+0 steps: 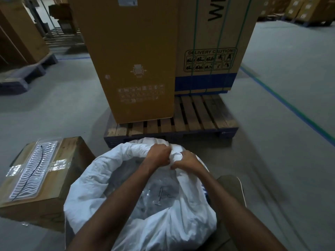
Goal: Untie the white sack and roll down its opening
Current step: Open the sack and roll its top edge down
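**White sack open, both hands clamped on its far rim**

The white sack [116, 178] sits on the floor at my 6 o'clock, filling the lower middle of the view, its mouth wide open and the fabric bunched into a thick rolled collar around the opening. Inside I see clear plastic packets [155, 192] with small dark parts; what they are I cannot tell.

Both my forearms reach forward over the mouth, running from the bottom edge toward 12 o'clock and converging. My left hand [158, 153] is fisted, knuckles up, closed on the collar at the far rim. My right hand [187, 160] is just beside it, nearly touching, fingers curled down and pinching a fold of the same white cloth between the two hands. Both wrists are bent slightly downward.

At my 9 o'clock, just beside the sack, stands a brown carton [70, 160] with a clear tray of wavy white pieces [34, 167] lying on top, a thin black line across it. At 12 o'clock, right behind the sack, a wooden pallet [199, 113] carries a tall cardboard box [130, 60] and a second box with green straps [213, 42] reading "DELIVERY CAUTION". A green and blue floor line [290, 105] runs off toward 2 o'clock across the grey concrete.
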